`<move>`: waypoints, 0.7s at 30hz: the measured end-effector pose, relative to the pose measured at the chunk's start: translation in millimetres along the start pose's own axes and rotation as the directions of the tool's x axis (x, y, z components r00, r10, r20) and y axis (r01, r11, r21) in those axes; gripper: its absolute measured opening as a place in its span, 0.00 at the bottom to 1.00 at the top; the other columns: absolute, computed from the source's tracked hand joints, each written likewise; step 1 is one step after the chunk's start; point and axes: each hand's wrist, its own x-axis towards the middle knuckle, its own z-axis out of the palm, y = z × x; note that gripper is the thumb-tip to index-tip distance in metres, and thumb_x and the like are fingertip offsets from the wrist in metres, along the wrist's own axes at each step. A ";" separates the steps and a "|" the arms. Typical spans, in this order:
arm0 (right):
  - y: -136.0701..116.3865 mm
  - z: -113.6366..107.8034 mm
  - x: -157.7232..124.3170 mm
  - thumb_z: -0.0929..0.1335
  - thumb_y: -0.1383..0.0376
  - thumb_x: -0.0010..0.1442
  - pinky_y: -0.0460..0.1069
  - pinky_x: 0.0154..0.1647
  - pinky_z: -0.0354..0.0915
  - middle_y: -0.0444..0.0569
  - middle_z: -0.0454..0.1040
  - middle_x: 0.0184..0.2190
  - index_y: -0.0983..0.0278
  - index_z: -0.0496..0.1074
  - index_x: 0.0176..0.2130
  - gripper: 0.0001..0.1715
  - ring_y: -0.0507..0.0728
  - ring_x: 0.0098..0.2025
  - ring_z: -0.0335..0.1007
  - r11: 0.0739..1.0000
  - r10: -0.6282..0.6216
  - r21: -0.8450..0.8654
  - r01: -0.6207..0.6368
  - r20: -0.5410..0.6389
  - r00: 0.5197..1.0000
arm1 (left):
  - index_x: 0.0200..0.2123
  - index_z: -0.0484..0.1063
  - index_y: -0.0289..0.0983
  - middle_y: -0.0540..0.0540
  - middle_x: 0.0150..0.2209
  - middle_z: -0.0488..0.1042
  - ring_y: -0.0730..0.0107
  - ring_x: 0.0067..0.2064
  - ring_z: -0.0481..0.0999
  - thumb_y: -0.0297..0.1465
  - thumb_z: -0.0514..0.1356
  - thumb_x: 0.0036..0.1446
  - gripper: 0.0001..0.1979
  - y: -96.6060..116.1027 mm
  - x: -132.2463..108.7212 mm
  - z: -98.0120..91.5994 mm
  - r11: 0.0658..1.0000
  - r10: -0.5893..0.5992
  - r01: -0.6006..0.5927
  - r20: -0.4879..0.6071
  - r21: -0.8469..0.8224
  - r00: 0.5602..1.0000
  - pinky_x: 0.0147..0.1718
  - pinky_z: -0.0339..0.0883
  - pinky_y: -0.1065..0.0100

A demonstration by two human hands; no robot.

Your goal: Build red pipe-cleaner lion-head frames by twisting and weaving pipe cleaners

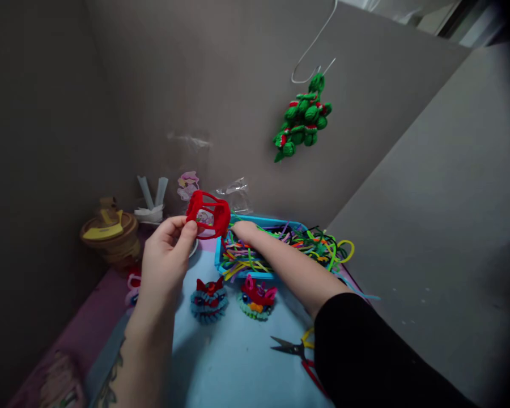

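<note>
My left hand (170, 243) pinches a red pipe-cleaner frame (219, 215), an open cage-like shape, held up above the table. My right hand (243, 229) reaches over the left end of a blue plastic basket (255, 276) filled with colourful pipe cleaners (295, 243). Its fingers are turned away and hidden, close to the frame's lower right side, so I cannot see whether they hold anything. In front of the basket sit two small fuzzy animal-head figures, a blue one with red ears (209, 301) and a pink and mint one (257, 299).
Scissors (295, 347) with yellow and red handles lie open near my right sleeve. At the left stand a brown lidded pot (110, 238) and a white holder (149, 214) with strips. A green crocheted bunch (304, 116) hangs from a hook. Grey panels enclose the blue-topped table (233, 362).
</note>
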 end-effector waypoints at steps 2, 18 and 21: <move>4.6 -8.7 -6.2 0.65 0.60 0.64 0.57 0.46 0.69 0.52 0.70 0.49 0.65 0.68 0.50 0.17 0.57 0.46 0.70 1.000 -0.003 0.007 0.004 -0.061 0.998 | 0.35 0.74 0.36 0.50 0.29 0.75 0.74 0.28 0.71 0.40 0.63 0.51 0.14 -0.3 0.2 -0.6 1.000 0.004 -0.004 0.002 -0.003 1.000 0.28 0.61 0.75; 28.7 -131.9 -99.5 0.64 0.65 0.56 0.46 0.30 0.63 0.45 0.74 0.25 0.66 0.73 0.33 0.09 0.51 0.27 0.68 0.828 0.230 0.468 0.309 -0.786 0.574 | 0.35 0.73 0.37 0.52 0.27 0.74 0.73 0.28 0.72 0.41 0.63 0.52 0.13 2.9 3.0 -6.8 0.994 0.064 -0.072 -0.094 -0.080 0.993 0.29 0.64 0.74; 19.5 -142.4 -122.0 0.68 0.62 0.51 0.45 0.24 0.60 0.43 0.72 0.22 0.65 0.71 0.30 0.08 0.49 0.22 0.65 0.604 0.342 0.635 0.482 -0.752 0.563 | 0.35 0.73 0.37 0.51 0.27 0.74 0.73 0.29 0.72 0.42 0.63 0.51 0.14 2.9 3.2 -8.0 0.995 0.064 -0.071 -0.099 -0.074 0.993 0.30 0.64 0.73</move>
